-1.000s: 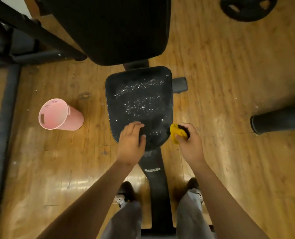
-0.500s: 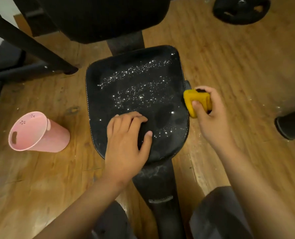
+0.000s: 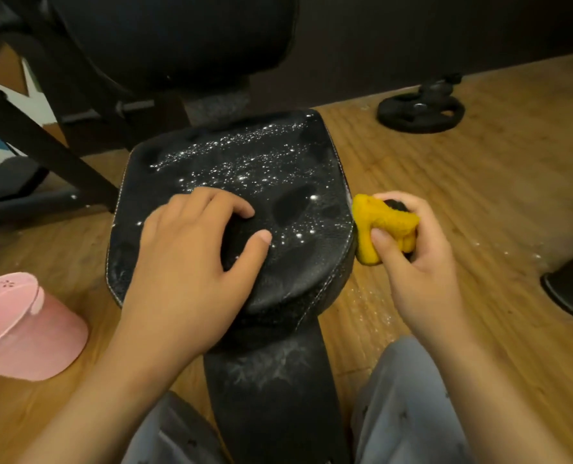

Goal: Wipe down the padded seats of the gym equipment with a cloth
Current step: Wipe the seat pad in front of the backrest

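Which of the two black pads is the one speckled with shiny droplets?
The lower seat pad, under the left hand and beside the yellow cloth; the upper back pad looks plain dark.

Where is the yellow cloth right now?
Head view: the yellow cloth is bunched in the right hand, right of centre, beside the right edge of the black seat pad. The left hand rests on the pad.

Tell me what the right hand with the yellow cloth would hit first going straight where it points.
Probably the right edge of the padded seat; the yellow cloth in the right hand sits beside it, though depth is unclear.
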Tool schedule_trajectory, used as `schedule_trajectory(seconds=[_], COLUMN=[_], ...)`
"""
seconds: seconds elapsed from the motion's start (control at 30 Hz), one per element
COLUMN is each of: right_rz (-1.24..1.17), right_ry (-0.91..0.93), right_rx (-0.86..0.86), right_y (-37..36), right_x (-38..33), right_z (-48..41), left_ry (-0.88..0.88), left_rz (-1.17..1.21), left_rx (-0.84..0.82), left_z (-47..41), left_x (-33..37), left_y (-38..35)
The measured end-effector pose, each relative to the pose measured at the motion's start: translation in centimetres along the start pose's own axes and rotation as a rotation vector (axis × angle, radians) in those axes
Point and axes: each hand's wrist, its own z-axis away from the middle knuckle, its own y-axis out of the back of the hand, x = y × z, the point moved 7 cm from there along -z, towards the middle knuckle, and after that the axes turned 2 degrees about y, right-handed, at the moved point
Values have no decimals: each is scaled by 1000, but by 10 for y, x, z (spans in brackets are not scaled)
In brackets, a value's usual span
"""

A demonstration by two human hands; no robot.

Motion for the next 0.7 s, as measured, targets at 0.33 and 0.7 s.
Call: schedule_trajectory(seconds=[0.33,0.7], right_rz=[15,-63], right_ry=[-176,-207], right_rx=[101,266], right_y=[-3,-15], right_x=[8,-13], right_z=[-5,55], left_ry=[49,63], left_rz=[18,51], left_rx=[-37,16], left_z=[-2,3], left_x=[3,0], left_y=[1,2])
